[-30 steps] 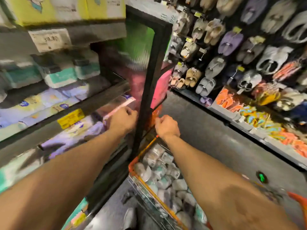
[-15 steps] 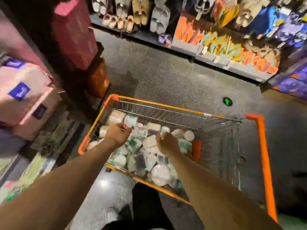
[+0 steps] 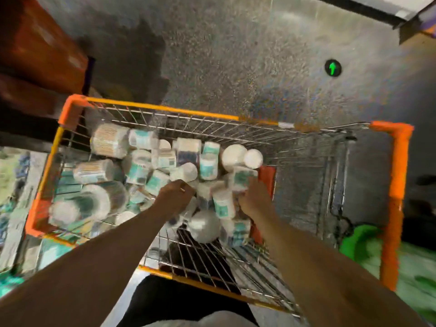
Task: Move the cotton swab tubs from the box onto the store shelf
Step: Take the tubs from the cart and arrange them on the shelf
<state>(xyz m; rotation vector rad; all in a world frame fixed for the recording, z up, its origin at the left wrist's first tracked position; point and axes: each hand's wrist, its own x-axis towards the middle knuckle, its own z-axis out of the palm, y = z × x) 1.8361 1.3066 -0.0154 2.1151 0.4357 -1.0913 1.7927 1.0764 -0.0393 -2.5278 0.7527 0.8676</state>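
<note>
Reaching into the wire trolley, both hands are set among the heaped cotton swab tubs, presumably to pick; left hand curled, right hand against the pile; holds cannot be told.

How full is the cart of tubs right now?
Partly full. Cotton swab tubs lie heaped, mostly on their sides, in the left part of the cart; its right part shows bare wire.
</note>
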